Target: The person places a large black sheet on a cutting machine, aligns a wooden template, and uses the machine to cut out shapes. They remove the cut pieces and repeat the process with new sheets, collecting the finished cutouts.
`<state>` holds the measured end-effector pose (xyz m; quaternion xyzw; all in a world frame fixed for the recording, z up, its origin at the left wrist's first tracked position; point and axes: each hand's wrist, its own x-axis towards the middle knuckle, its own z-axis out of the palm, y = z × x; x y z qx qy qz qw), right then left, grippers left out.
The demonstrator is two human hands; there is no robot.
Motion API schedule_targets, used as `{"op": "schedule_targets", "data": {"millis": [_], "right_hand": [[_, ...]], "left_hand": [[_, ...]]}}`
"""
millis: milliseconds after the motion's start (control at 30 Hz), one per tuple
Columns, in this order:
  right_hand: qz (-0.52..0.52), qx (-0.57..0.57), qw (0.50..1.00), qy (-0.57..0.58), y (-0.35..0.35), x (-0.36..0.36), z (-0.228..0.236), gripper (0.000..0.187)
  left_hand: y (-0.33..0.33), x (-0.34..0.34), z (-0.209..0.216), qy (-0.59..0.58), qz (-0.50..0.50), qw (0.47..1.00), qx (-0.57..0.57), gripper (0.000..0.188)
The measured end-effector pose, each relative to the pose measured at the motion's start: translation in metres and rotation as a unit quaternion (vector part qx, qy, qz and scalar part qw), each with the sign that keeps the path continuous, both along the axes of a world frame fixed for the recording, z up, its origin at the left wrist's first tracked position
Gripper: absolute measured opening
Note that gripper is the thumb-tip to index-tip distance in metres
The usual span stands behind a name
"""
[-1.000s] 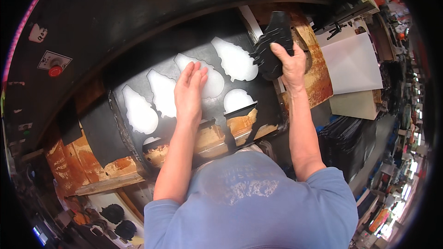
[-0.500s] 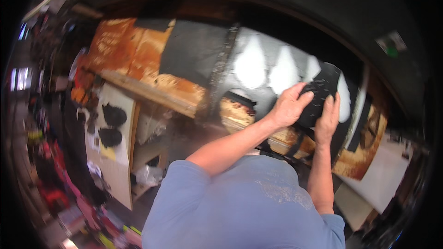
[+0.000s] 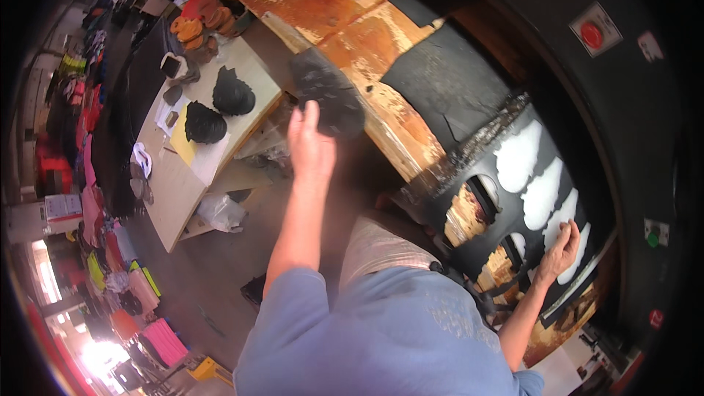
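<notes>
Black piece (image 3: pixel 331 94) in left hand (image 3: pixel 313 150) blurred, underside hidden; blue shirt (image 3: pixel 389 334) cut by lower edge.

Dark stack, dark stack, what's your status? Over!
Left hand holding dark stack. Right hand apart, near white shapes. Wooden plank close by the stack; gap unclear.

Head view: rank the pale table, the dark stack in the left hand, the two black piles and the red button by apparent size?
1. Pale table
2. Dark stack
3. Upper black pile and lower black pile: too alike to rank
4. Red button
</notes>
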<state>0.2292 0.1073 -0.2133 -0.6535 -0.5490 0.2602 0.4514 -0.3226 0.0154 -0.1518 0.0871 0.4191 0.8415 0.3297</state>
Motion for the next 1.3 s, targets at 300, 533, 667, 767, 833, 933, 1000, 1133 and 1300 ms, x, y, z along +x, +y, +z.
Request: {"op": "schedule_targets", "data": {"millis": [300, 533, 667, 767, 833, 933, 1000, 1133, 1300], "right_hand": [[-0.032, 0.021, 0.989, -0.14, 0.011, 0.013, -0.007, 0.036], [-0.015, 0.016, 0.961, -0.275, 0.014, 0.013, -0.004, 0.041], [-0.022, 0.013, 0.947, -0.319, 0.016, 0.014, -0.004, 0.037], [-0.028, 0.012, 0.948, -0.318, 0.017, 0.018, -0.006, 0.036], [-0.025, 0.012, 0.945, -0.327, 0.017, 0.018, -0.006, 0.032], [-0.036, 0.016, 0.947, -0.318, 0.011, 0.009, -0.006, 0.03], [-0.051, 0.012, 0.96, -0.275, 0.008, -0.002, -0.004, 0.03], [-0.025, 0.086, 0.943, -0.32, 0.004, -0.021, 0.005, 0.02], [-0.045, 0.119, 0.953, -0.274, 0.008, -0.04, 0.026, 0.011]], "left_hand": [[-0.105, -0.22, -0.059, -0.032, 0.255, 0.956, -0.143, 0.032], [-0.103, -0.358, -0.062, 0.067, 0.267, 0.926, -0.259, 0.032], [-0.087, -0.412, -0.087, 0.101, 0.248, 0.916, -0.298, 0.027], [-0.085, -0.438, -0.111, 0.179, 0.257, 0.862, -0.398, 0.024], [-0.089, -0.45, -0.122, 0.258, 0.273, 0.781, -0.5, 0.036], [-0.098, -0.472, -0.129, 0.373, 0.207, 0.642, -0.637, 0.059], [-0.103, -0.488, -0.129, 0.406, 0.109, 0.559, -0.715, 0.064], [-0.088, -0.493, -0.116, 0.451, 0.137, 0.437, -0.767, 0.07], [0.015, -0.363, -0.056, 0.544, 0.137, 0.687, -0.462, 0.049]]}}
